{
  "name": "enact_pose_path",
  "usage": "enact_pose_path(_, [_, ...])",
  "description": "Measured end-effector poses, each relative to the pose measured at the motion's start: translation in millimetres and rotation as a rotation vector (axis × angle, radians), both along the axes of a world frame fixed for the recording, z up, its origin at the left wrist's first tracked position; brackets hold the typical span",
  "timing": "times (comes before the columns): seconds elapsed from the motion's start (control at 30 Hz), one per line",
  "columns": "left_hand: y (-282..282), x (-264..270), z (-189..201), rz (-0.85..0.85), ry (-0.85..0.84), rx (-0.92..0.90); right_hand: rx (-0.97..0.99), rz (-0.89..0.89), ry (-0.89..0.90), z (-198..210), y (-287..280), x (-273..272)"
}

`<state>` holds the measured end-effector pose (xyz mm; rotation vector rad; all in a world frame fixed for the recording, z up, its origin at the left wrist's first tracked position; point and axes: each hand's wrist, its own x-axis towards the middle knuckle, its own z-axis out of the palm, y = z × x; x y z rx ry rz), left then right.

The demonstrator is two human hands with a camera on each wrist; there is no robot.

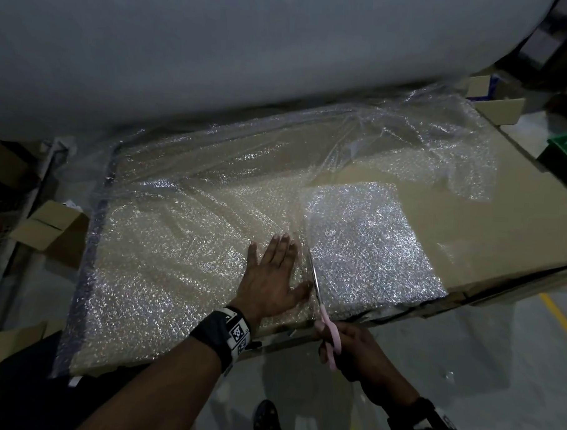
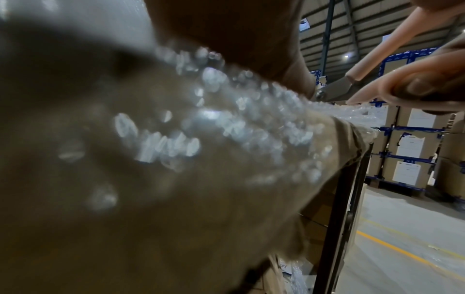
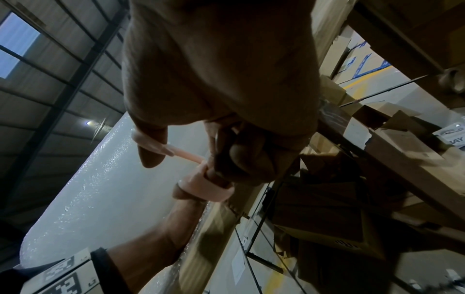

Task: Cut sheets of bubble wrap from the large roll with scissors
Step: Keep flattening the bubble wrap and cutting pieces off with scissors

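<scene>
— Progress? Near edge, five o'clock: right hand (image 1: pixel 351 351) curled through pink scissors (image 1: pixel 319 301), blades just into bubble wrap (image 1: pixel 176 259).

— Left hand (image 1: pixel 273 276) flat, pressing (fingers straight). Most uncut toward large roll (image 1: pixel 218 49), twelve o'clock.

Our bare forearms with banded wrists.
We wear a black left wristband (image 1: pixel 220 335) carrying a white block (image 1: pixel 238 333) printed with black square codes; our right wristband (image 1: pixel 426 416) is dark too.
</scene>
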<state>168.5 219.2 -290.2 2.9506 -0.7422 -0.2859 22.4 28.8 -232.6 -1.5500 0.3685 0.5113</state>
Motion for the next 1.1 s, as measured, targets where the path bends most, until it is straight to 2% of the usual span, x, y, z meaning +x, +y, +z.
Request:
enact_pose_path(0.53, [5, 2, -8, -0.043, -0.032, -0.016, -0.020, -0.021, 0.026, -14, 0, 5])
enact_pose_path(0.77, [3, 3, -10, -0.047, -0.041, 0.006, -0.015, 0.015, 0.025, -7, 7, 11])
enact_pose_path(0.9, [3, 3, -10, -0.058, -0.034, 0.025, 0.013, -0.033, 0.062, -5, 10, 17])
enact_pose_path(1.1, [4, 2, -6, -0.044, -0.058, -0.038, 0.008, -0.047, 0.078, -4, 10, 29])
